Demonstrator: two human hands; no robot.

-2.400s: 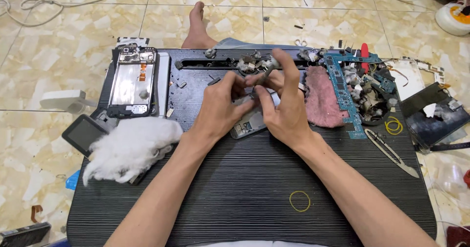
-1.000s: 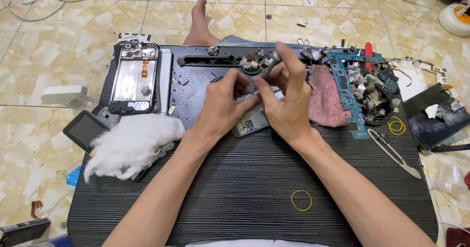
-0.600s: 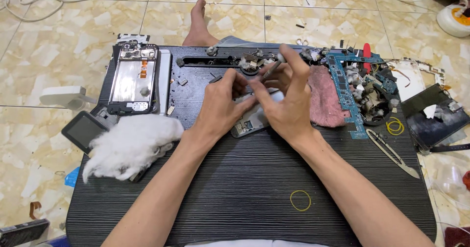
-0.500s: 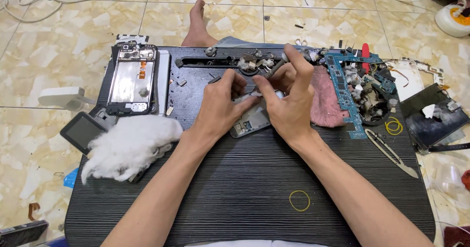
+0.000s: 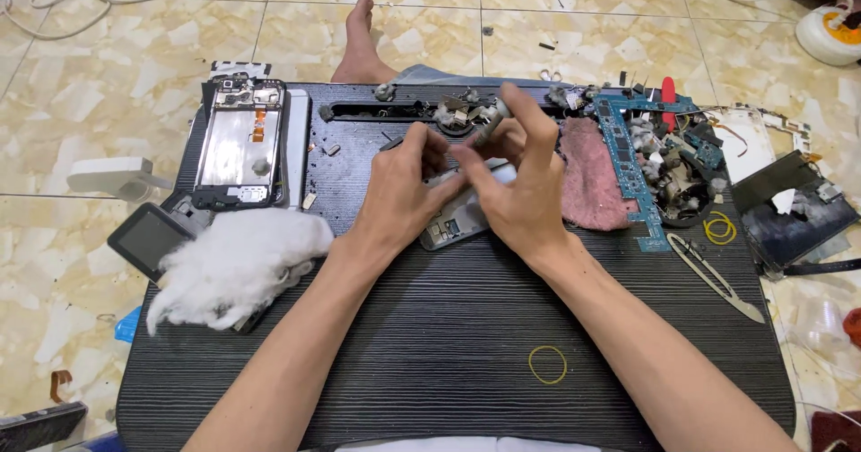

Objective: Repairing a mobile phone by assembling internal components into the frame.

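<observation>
Right hand (image 5: 520, 192) lower, phone (image 5: 453, 219) beneath grip.

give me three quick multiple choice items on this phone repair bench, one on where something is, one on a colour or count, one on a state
1. Where does the white cotton wad lie?
A. left part of the black table
B. right edge by the snips
C. on the floor tiles

2. What colour is the rubber band near the table's front edge?
A. red
B. yellow
C. blue

3. What state is the phone frame at the back left in?
A. sealed with its cover on
B. opened, insides showing
C. wrapped in cloth

Key: 1 A, the wad sits left of the left hand. 2 B, the loop is plainly yellow against the dark top. 3 B, its inner parts lie bare while the right hand holds a small tool over another phone.
</observation>
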